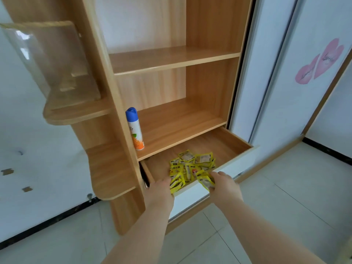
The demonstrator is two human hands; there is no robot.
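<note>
Gathering step: your left hand (161,189) and right hand (225,184) each close their fingers on yellow snack packets (194,164) heaped at the front of the open drawer (238,141); next, lift both handfuls clear of its white front panel.

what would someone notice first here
The heap of yellow packets in the open drawer at the bottom of the cabinet, with the left hand and right hand reaching into it, the right pinching a few. Then the blue-capped spray can on the shelf above, and pink heart stickers on the white door at right.
</note>
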